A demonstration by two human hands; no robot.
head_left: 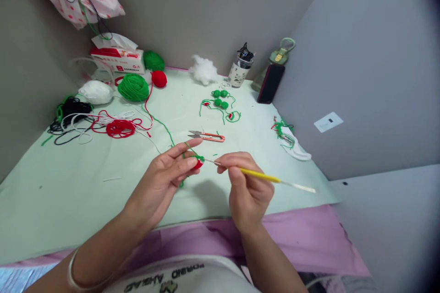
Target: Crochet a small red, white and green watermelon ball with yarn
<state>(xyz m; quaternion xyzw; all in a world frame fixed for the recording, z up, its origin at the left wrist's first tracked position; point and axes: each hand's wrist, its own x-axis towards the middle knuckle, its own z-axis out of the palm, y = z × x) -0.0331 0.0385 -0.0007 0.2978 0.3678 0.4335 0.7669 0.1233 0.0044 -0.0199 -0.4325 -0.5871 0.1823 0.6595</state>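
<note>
Yellow-handled crochet hook (259,174), held in the right hand (249,187), fingers closed on it like a pen. Long axis: left to right, tip slightly far, tail slightly near. Thin metal end points left, reaching the right edge of a small red and green crochet piece (198,164); whether it sits in a loop, I cannot tell from where I stand.

Crochet piece: pinched between thumb and fingers of the left hand (165,174), directly left of the right grip, both hands raised above the near half of the bench (85,206). Green strand: around the left fingers, trailing far and left to a large green yarn ball (133,87).

Orange snips (224,138): just far of the piece, blades left, close by the left forefinger. Beyond, a group of little green balls (224,94) with loose tails.

Left side: loose red yarn (121,128), black yarn (75,110), white yarn ball (96,92), red yarn ball (159,79), tissue box (118,60).

Far edge: white stuffing (203,70), pen cup (239,73), dark phone (271,83) leaning upright at a green bottle (279,57).

Right side: tangled yarn scraps (283,132), well apart from the hands.
</note>
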